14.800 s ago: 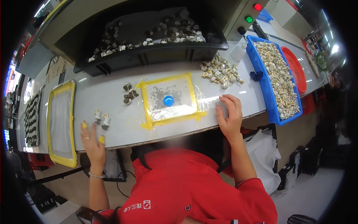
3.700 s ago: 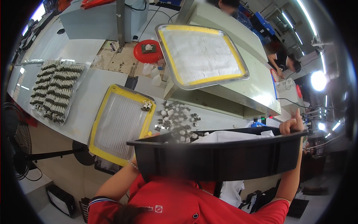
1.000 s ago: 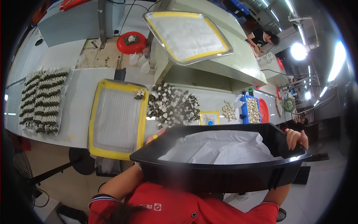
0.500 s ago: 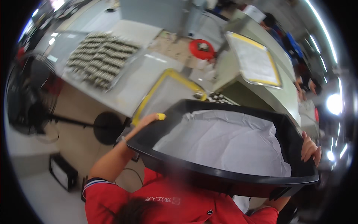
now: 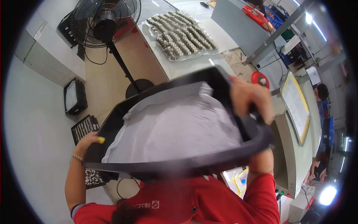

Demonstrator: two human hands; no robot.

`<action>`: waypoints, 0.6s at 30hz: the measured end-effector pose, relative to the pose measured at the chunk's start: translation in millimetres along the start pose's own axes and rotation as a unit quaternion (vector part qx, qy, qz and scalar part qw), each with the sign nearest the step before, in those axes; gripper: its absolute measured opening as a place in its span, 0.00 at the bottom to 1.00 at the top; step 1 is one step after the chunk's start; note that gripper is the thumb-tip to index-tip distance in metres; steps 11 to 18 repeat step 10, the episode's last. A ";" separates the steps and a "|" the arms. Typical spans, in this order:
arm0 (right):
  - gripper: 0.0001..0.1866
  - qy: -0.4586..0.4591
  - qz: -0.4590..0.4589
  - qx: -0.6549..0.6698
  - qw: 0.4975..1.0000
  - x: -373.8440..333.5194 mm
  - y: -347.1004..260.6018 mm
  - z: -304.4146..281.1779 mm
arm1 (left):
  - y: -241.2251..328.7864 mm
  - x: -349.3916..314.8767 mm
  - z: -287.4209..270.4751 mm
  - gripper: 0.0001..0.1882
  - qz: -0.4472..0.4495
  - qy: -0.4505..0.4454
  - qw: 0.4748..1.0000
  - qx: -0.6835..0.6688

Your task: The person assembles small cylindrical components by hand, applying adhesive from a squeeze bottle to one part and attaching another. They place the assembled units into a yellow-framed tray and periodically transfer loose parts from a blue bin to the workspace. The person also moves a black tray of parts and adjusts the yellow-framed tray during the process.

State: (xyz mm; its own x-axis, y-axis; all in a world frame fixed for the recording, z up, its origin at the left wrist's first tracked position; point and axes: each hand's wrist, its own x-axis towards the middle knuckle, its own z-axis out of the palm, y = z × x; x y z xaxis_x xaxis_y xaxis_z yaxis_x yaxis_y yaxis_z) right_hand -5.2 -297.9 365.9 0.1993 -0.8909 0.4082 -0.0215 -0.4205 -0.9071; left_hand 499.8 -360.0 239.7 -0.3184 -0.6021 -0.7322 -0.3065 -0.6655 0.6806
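Note:
In front of my chest I hold a large black plastic tray (image 5: 194,163), raised and tilted. A crumpled sheet of whitish paper (image 5: 179,127) lines its inside, with nothing lying on it. My left hand (image 5: 88,145) grips the tray's left end; something yellow covers a fingertip, and beads circle the wrist. At the tray's far right side my right hand (image 5: 253,98), blurred by motion, is closed over the rim. Parts of the fingers on both hands are hidden by the tray wall.
Rows of small dark-and-white pieces (image 5: 182,35) lie on a white table ahead. A black standing fan (image 5: 104,22) is at far left. Black trays (image 5: 76,97) sit on the floor at left. A yellow-edged panel (image 5: 296,108) leans on a pale machine (image 5: 287,149) at right.
My view and body have turned left, bringing the fan and floor trays further into sight. The tray has tilted, and my right hand has moved up to its far right rim.

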 end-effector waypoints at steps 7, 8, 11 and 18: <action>0.07 -0.015 -0.070 -0.217 0.973 72.1 113.4 93.7 | -127.1 -61.7 -105.0 0.22 -0.004 0.211 0.963 -0.171; 0.03 -0.027 -0.023 -0.198 0.980 68.3 118.2 104.4 | -157.1 -56.5 -127.3 0.23 0.021 0.255 0.951 -0.173; 0.05 -0.053 -0.007 -0.174 0.983 54.5 140.4 122.5 | -201.1 -30.6 -161.5 0.29 0.058 0.305 0.935 -0.170; 0.05 -0.053 -0.007 -0.174 0.983 54.5 140.4 122.5 | -201.1 -30.6 -161.5 0.29 0.058 0.305 0.935 -0.170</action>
